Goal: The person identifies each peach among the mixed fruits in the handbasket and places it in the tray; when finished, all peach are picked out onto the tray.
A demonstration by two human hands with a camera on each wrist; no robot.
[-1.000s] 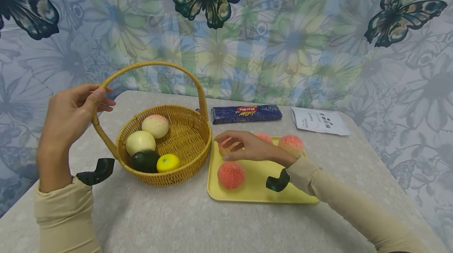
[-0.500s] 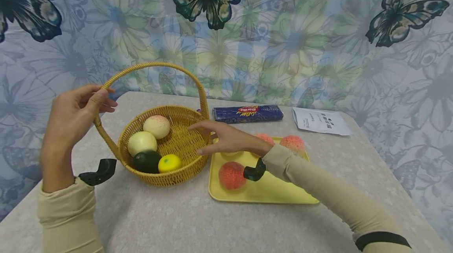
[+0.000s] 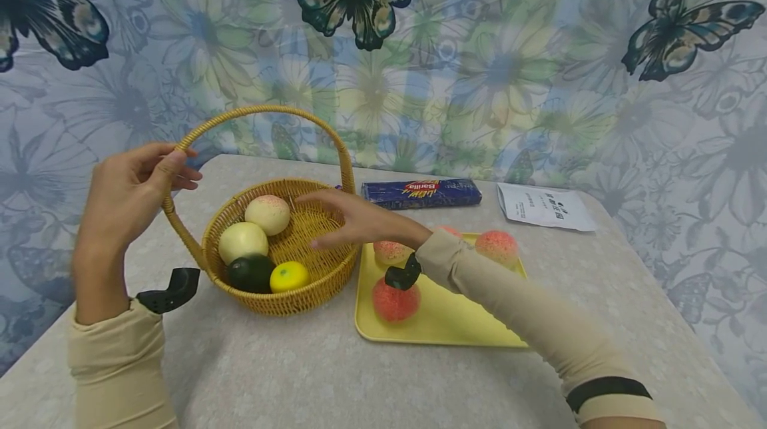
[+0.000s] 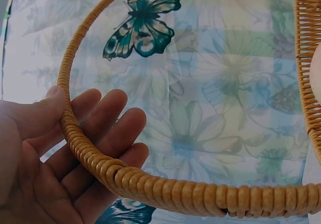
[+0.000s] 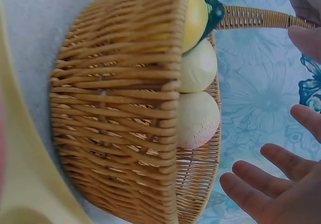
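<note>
A woven wicker basket (image 3: 326, 282) stands on the table, holding a pale peach (image 3: 267, 214), a cream-coloured round fruit (image 3: 242, 242), a dark green fruit (image 3: 250, 273) and a yellow lemon-like fruit (image 3: 290, 277). With thumb and fingers, my left hand (image 3: 122, 192) holds the left side of its arched handle (image 4: 95, 158). My right hand (image 3: 368, 219) hovers over the basket's right side, fingers spread and nothing in them. Beneath the right forearm lies a yellow tray (image 3: 455, 322) bearing several peaches, among them a red one (image 3: 396, 300) at the front left. The sleeve partly hides others.
Behind the tray lies a dark blue Barilla pasta box (image 3: 421, 194). A white printed packet (image 3: 545, 206) is to its right. A butterfly-patterned cloth (image 3: 383, 96) hangs close behind the table's back edge.
My right hand has moved left from above the tray to over the basket's right side, staying without an object. The left hand keeps its hold on the handle.
</note>
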